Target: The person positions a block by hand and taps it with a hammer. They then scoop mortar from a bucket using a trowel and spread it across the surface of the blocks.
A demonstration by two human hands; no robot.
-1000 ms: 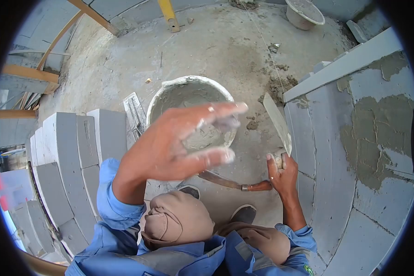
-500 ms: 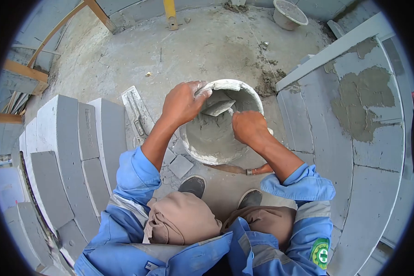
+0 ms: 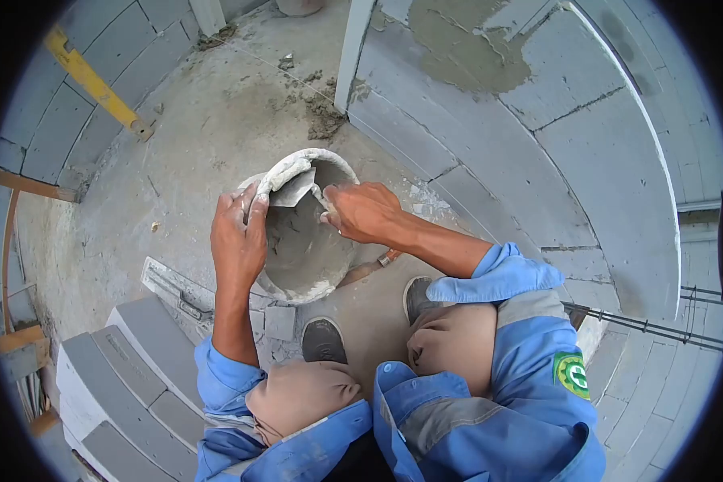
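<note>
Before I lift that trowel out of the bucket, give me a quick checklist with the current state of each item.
1. Left hand steadying the bucket at its rim: ok, fingers over the edge.
2. Right hand gripping the trowel: ok, blade inside the bucket near the rim.
3. Mortar loaded on the blade: cannot tell, blade looks smeared only.
4. Bucket seated flat on the floor: cannot tell, it looks tipped toward the block wall.
5. Feet clear of the bucket: ok, both shoes sit beside its base.
6. Saw out of the way: not ok, it lies against the bucket's base.
</note>
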